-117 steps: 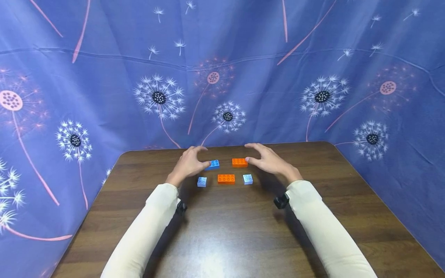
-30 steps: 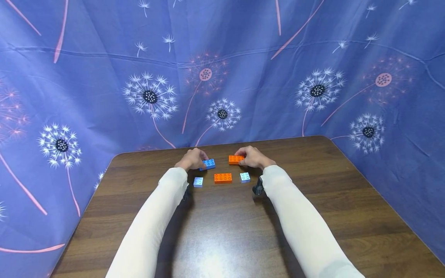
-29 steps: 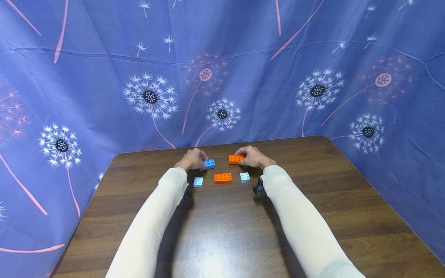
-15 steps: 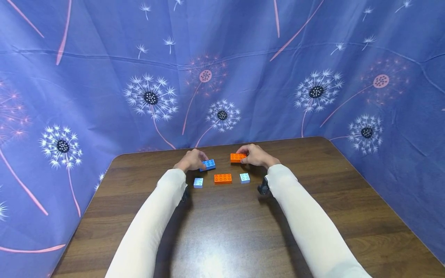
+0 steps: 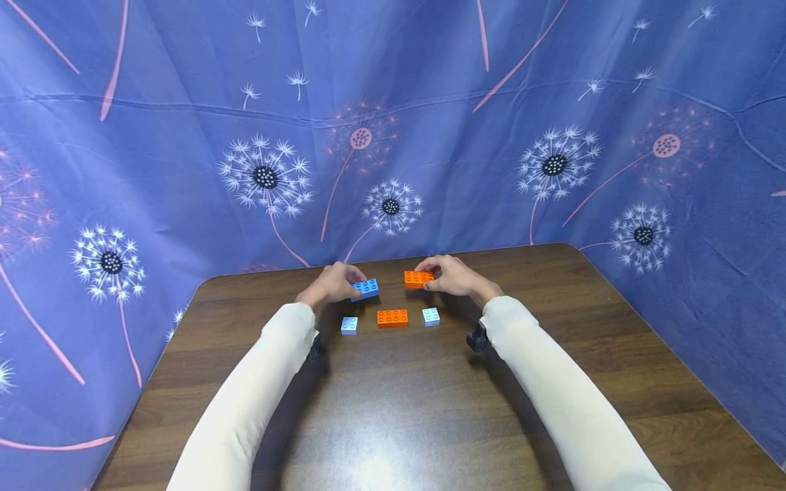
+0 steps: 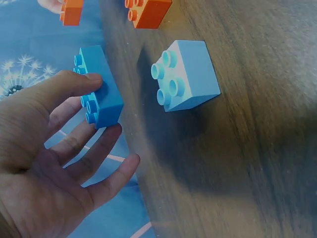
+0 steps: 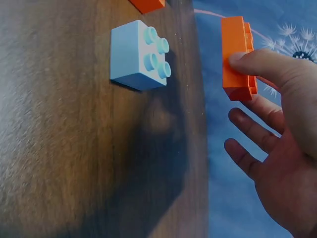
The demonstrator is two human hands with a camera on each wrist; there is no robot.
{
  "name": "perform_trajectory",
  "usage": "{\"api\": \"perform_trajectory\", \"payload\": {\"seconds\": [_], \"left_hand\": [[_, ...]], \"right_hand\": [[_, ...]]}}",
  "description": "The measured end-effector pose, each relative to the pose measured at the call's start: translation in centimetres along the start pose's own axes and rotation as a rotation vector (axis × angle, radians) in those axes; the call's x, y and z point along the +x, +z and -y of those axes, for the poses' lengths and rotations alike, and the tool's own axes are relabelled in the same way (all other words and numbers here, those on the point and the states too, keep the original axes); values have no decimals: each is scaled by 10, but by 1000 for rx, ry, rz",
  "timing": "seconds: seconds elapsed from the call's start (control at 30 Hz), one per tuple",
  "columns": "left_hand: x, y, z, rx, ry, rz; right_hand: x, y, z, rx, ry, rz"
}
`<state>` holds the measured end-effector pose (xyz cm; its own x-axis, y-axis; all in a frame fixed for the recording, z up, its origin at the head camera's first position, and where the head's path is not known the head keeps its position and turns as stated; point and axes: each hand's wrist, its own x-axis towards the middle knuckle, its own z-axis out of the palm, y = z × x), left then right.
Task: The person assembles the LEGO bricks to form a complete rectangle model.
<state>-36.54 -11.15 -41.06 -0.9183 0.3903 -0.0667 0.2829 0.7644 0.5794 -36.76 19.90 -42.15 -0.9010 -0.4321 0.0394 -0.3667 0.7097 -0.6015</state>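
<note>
My left hand [image 5: 331, 284] pinches a blue eight-stud toy building brick [image 5: 368, 290]. In the left wrist view its thumb lies on one long side of that blue brick [image 6: 109, 101], with the other fingers spread below. My right hand [image 5: 456, 277] holds an orange eight-stud brick [image 5: 415, 279] by its right end. Seen from the right wrist, the thumb presses the orange brick's side [image 7: 232, 37], and the brick appears off the tabletop. How far the blue one is off the table, I cannot tell.
Nearer me, a second orange brick [image 5: 392, 318] lies between two light blue four-stud bricks, one on the left [image 5: 348, 325] and one on the right [image 5: 430, 316]. All rest on a brown wooden table [image 5: 393, 389]. A blue dandelion-patterned cloth [image 5: 467, 170] hangs behind its far edge.
Both hands have closed from a spread pose onto the blue and far orange bricks. Most recently the orange brick has risen slightly, and both forearms have moved a little outward. The three nearer bricks stay put.
</note>
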Motion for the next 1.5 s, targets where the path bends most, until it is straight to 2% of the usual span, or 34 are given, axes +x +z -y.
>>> {"api": "perform_trajectory", "payload": {"seconds": [0.27,0.5,0.77,0.9,1.07,1.27,1.5], "left_hand": [[-14,-3,-2,-11,80,-16],[-33,0,-13,-33,153,-5],[-54,7,-21,-47,195,12],[-63,9,-24,-46,218,19],[-74,16,-20,-42,233,-7],[-92,29,-13,-26,245,19],[-106,39,-13,-29,245,34]], "right_hand": [[-18,2,7,-14,-103,-30],[-35,8,14,55,-146,-13],[-53,13,25,2,-243,-14],[-60,15,29,14,-250,0],[-68,19,33,-2,-272,15],[-80,28,37,0,-287,46],[-94,42,39,-7,-263,96]]}}
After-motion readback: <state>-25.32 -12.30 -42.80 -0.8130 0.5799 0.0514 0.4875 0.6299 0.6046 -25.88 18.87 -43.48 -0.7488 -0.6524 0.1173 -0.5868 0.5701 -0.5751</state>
